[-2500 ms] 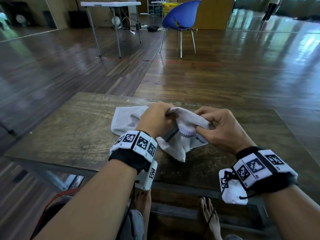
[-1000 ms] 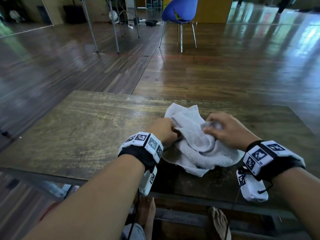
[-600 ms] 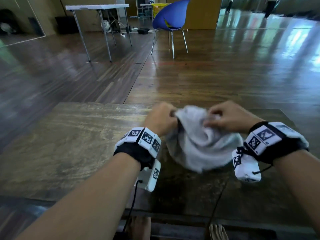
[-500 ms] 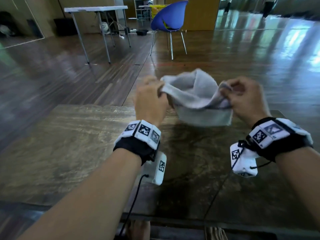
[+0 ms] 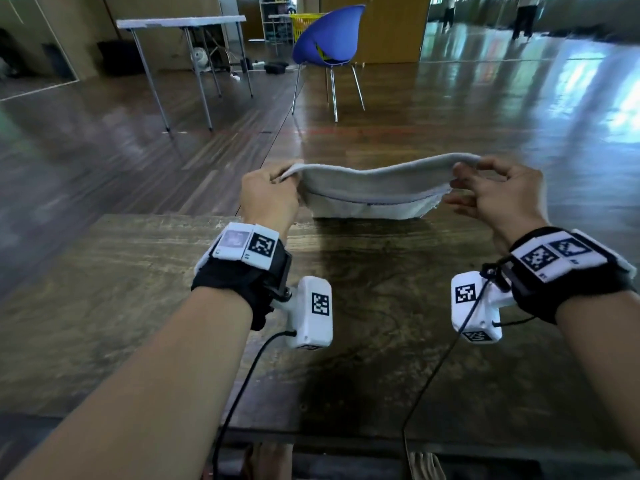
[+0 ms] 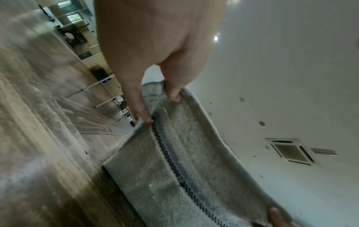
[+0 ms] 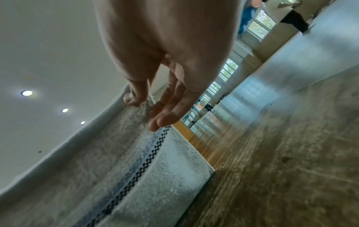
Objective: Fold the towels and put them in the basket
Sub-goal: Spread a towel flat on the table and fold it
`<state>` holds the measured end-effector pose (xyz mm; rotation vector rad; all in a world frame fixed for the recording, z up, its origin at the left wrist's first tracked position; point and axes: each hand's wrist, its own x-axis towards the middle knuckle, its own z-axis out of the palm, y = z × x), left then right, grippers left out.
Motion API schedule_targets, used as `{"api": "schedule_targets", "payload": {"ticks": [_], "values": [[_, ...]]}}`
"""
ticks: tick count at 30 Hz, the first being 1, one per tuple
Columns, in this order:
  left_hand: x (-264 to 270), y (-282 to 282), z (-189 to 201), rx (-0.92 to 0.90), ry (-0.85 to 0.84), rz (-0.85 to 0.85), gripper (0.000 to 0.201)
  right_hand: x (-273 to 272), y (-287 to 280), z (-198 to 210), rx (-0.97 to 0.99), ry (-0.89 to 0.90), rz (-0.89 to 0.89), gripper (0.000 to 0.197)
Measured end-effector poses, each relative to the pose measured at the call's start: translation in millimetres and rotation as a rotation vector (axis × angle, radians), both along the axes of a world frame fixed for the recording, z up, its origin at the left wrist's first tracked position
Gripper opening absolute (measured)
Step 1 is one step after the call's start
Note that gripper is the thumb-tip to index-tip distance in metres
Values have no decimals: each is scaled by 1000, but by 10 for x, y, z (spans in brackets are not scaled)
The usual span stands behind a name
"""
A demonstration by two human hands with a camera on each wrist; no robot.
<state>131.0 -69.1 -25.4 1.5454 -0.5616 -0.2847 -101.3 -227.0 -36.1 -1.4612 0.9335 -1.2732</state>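
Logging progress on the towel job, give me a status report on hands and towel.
Left hand and right hand each pinch a top corner. Towel stretched between them, lower edge at the table. Nothing in the way.

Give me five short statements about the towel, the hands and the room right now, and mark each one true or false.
1. The pale grey towel with a checkered stripe is held stretched between both hands. True.
2. The left hand rests flat on the brown wooden table. False: it pinches the towel's left end above the table.
3. The right hand pinches the towel's right end. True.
4. The towel lies in a crumpled heap. False: it is spread wide, its lower edge at the tabletop.
5. A red plastic chair stands on the floor beyond the table. False: the chair is blue.
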Motion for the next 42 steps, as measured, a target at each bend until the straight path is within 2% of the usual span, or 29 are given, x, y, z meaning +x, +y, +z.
{"api": "schedule_targets", "payload": {"ticks": [3,6,8,10,11,14,17,21,25,27,31,34,35,37,40,42], "values": [[-18,-1,10,-87,-159,-7,23,-35,-41,-16,-51,-132,28,17],[8,50,7,-41,-488,35,26,-146,-96,-104,-189,-154,14,6],[35,101,-58,127,-643,23,25,-234,-155,-276,-155,40,-9,6],[55,184,-185,354,-692,-35,26,-349,-183,-504,-122,379,-8,8],[61,232,-253,444,-700,-75,27,-418,-169,-594,-145,485,2,11],[63,397,-347,574,-724,-187,30,-608,-64,-650,-256,441,90,18],[80,560,-304,536,-748,-274,17,-749,61,-575,-351,463,78,19],[14,847,-234,427,-703,-389,9,-852,275,-529,-379,500,95,13],[-108,1033,-239,378,-657,-516,34,-988,432,-459,-349,483,69,10],[-167,1061,-278,403,-621,-587,37,-1052,506,-449,-307,512,130,11],[-233,1083,-357,605,-730,-710,35,-1139,618,-494,-210,628,320,17],[-244,1080,-356,887,-757,-826,31,-1176,665,-514,-85,727,487,12],[-259,1079,-341,983,-723,-890,26,-1176,677,-521,-10,780,557,14],[-319,1077,-298,1119,-527,-1061,20,-1164,724,-507,164,916,686,17],[-387,1052,-279,1173,-250,-1210,41,-1125,773,-466,348,999,768,35],[-396,998,-325,1071,-291,-1162,58,-1054,763,-475,232,987,698,47]]}}
